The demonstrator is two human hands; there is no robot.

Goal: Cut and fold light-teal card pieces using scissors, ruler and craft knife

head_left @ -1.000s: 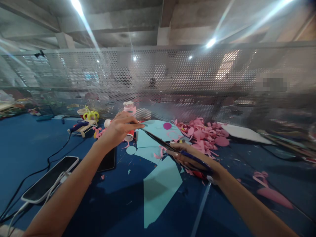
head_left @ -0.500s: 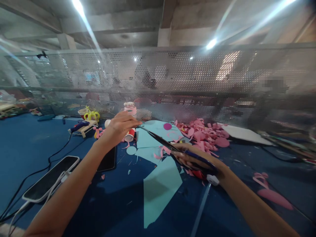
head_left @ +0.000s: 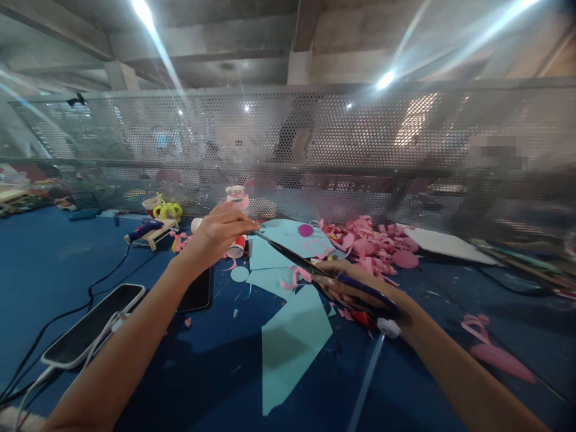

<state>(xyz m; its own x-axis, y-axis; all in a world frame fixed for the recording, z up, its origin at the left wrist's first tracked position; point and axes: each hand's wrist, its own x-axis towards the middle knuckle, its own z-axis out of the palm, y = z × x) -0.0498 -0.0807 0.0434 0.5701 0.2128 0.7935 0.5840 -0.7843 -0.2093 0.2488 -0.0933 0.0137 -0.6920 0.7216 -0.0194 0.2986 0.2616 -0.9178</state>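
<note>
My right hand (head_left: 335, 282) is wrapped round the handles of a pair of dark blue-handled scissors (head_left: 294, 258), whose blades point up and to the left. At their tips, my left hand (head_left: 227, 227) is closed in a pinch on a small piece of pale blue paper (head_left: 260, 230), mostly hidden by the fingers. Below the scissors lies a large cut sheet of pale blue paper (head_left: 292, 348). Behind the blades are more blue sheets (head_left: 270, 252) with a magenta disc (head_left: 305, 230) on top. A small blue paper circle (head_left: 240, 274) rests left of them.
Pink paper scraps (head_left: 364, 246) are heaped at the back right, beside a white board (head_left: 450, 245). A white-edged phone (head_left: 94, 324) with cables and a purple glue gun (head_left: 144, 229) are on the left. A perforated metal screen (head_left: 216, 138) stands behind the blue table.
My hands, the scissors and the small paper piece stay almost in place. Behind the screen, a dark blurred shape has shifted.
</note>
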